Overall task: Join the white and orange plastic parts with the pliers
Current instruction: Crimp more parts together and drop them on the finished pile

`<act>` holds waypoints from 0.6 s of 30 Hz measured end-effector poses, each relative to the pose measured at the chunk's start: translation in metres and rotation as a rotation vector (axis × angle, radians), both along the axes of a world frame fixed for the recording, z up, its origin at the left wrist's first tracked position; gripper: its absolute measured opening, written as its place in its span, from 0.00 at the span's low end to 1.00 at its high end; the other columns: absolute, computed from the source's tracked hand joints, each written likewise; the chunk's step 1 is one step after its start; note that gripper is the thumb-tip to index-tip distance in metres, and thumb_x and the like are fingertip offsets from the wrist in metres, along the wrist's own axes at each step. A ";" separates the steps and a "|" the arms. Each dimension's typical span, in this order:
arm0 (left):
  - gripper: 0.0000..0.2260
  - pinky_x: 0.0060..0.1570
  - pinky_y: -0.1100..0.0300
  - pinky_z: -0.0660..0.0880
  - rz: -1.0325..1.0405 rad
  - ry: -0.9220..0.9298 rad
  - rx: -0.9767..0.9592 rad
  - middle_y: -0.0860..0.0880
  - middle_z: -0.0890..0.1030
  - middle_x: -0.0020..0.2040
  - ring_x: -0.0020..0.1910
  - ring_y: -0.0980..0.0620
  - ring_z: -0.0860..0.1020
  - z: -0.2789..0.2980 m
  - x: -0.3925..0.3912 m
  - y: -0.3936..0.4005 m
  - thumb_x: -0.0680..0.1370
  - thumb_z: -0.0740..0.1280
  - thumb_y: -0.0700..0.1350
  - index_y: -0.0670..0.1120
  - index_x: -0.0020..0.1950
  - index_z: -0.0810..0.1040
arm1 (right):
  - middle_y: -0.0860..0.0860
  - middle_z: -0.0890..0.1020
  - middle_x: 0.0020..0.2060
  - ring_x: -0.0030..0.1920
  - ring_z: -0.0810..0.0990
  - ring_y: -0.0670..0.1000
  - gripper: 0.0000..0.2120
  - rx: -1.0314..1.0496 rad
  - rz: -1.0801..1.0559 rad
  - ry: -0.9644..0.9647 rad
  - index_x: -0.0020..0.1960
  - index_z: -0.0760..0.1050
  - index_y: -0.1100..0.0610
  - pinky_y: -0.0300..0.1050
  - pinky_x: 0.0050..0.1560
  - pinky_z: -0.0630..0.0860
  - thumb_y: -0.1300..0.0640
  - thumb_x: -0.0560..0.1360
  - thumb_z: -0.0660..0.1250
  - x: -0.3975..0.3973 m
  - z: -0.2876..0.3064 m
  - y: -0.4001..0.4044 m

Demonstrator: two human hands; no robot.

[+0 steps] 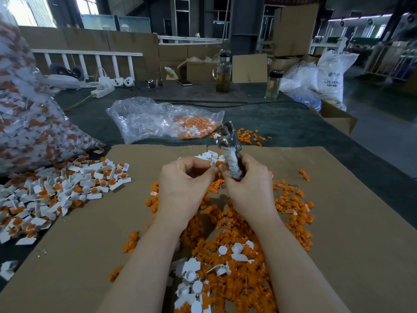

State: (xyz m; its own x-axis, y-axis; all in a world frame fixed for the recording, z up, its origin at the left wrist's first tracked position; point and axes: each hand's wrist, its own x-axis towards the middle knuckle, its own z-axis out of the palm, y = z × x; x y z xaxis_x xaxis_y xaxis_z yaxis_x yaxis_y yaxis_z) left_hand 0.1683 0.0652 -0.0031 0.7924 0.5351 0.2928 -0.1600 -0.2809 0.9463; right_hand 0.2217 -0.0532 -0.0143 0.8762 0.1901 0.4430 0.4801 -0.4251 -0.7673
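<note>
Pliers [228, 141] with a tape-wrapped handle are gripped upright in the right hand [246, 184], whose fingers are curled round the handle, so that the metal head points up and away from the person, above the far edge of the cardboard sheet [338, 222] that is laid over the desk [282, 123]. An orange plastic part [220, 164] seated in a white plastic part [212, 163] is pinched between the thumb and fingertips of the left hand [185, 184] and is held just beside the pliers handle, touching or nearly touching the right hand's fingers; which of the two cannot be told. Both hands are raised over a heap of loose orange parts [237, 222] that is spread across the middle of the cardboard, with some loose white parts [191, 279] mixed in near the bottom edge. A pile of joined white-and-orange pieces [67, 188] is seen to the left on the cardboard and desk. A large clear bag [27, 120] filled with such pieces is stood at the far left, and a second clear bag [162, 120], partly filled, is laid flat on the desk beyond the cardboard. Two glass bottles [223, 73] are stood at the far side of the desk, near cardboard boxes [248, 67]
</note>
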 end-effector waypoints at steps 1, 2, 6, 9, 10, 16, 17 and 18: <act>0.06 0.37 0.68 0.78 0.008 0.000 0.001 0.55 0.85 0.36 0.37 0.57 0.83 0.000 0.000 0.000 0.70 0.78 0.42 0.53 0.39 0.85 | 0.44 0.80 0.37 0.39 0.79 0.45 0.05 -0.005 0.010 0.003 0.49 0.76 0.51 0.44 0.37 0.77 0.53 0.75 0.71 0.000 0.000 0.000; 0.06 0.37 0.69 0.78 0.017 0.000 0.002 0.55 0.85 0.36 0.37 0.58 0.83 0.000 0.001 -0.001 0.70 0.78 0.42 0.53 0.39 0.84 | 0.44 0.80 0.37 0.39 0.79 0.45 0.05 -0.015 0.019 0.003 0.49 0.76 0.51 0.44 0.38 0.78 0.54 0.75 0.71 0.000 0.001 0.000; 0.06 0.34 0.72 0.75 0.048 0.009 0.016 0.56 0.84 0.35 0.35 0.60 0.82 -0.001 0.002 0.000 0.71 0.78 0.42 0.52 0.38 0.84 | 0.44 0.80 0.38 0.40 0.79 0.46 0.05 -0.060 0.052 0.011 0.49 0.75 0.50 0.49 0.40 0.79 0.56 0.74 0.70 0.001 0.002 -0.002; 0.06 0.33 0.73 0.73 0.068 0.022 0.020 0.57 0.84 0.34 0.34 0.62 0.81 -0.003 0.004 -0.001 0.70 0.78 0.44 0.53 0.37 0.83 | 0.45 0.80 0.38 0.40 0.79 0.46 0.05 -0.076 0.067 0.014 0.49 0.76 0.52 0.50 0.40 0.79 0.57 0.74 0.69 0.002 0.003 -0.003; 0.06 0.32 0.73 0.73 0.074 0.025 0.019 0.58 0.83 0.34 0.34 0.62 0.80 -0.003 0.004 -0.001 0.70 0.79 0.46 0.53 0.37 0.83 | 0.44 0.80 0.38 0.39 0.78 0.46 0.05 -0.081 0.073 0.014 0.49 0.76 0.51 0.48 0.39 0.78 0.57 0.74 0.69 0.002 0.003 -0.003; 0.08 0.35 0.62 0.79 0.109 0.066 0.020 0.54 0.83 0.33 0.35 0.55 0.83 -0.005 0.005 0.002 0.72 0.78 0.45 0.53 0.37 0.81 | 0.45 0.80 0.40 0.41 0.79 0.45 0.05 -0.077 0.144 0.064 0.50 0.76 0.51 0.45 0.41 0.79 0.54 0.75 0.70 0.003 0.004 -0.005; 0.07 0.37 0.61 0.80 0.111 0.069 -0.003 0.53 0.84 0.33 0.35 0.54 0.83 -0.004 0.005 0.002 0.72 0.77 0.44 0.53 0.37 0.81 | 0.45 0.80 0.40 0.41 0.79 0.45 0.06 -0.071 0.166 0.089 0.50 0.76 0.52 0.45 0.41 0.79 0.53 0.75 0.70 0.003 0.005 -0.007; 0.06 0.38 0.59 0.81 0.111 0.066 -0.034 0.52 0.84 0.34 0.37 0.52 0.84 -0.004 0.005 0.003 0.72 0.77 0.44 0.51 0.38 0.82 | 0.46 0.80 0.40 0.41 0.80 0.46 0.06 -0.062 0.191 0.120 0.51 0.77 0.52 0.46 0.42 0.79 0.53 0.75 0.70 0.004 0.005 -0.008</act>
State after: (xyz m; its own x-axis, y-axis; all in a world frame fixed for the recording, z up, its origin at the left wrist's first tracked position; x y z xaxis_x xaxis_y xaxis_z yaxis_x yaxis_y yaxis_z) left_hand 0.1732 0.0686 -0.0069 0.7450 0.6289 0.2222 -0.0668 -0.2610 0.9630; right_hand 0.2255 -0.0616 -0.0091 0.8675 0.3805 0.3203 0.4632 -0.3832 -0.7991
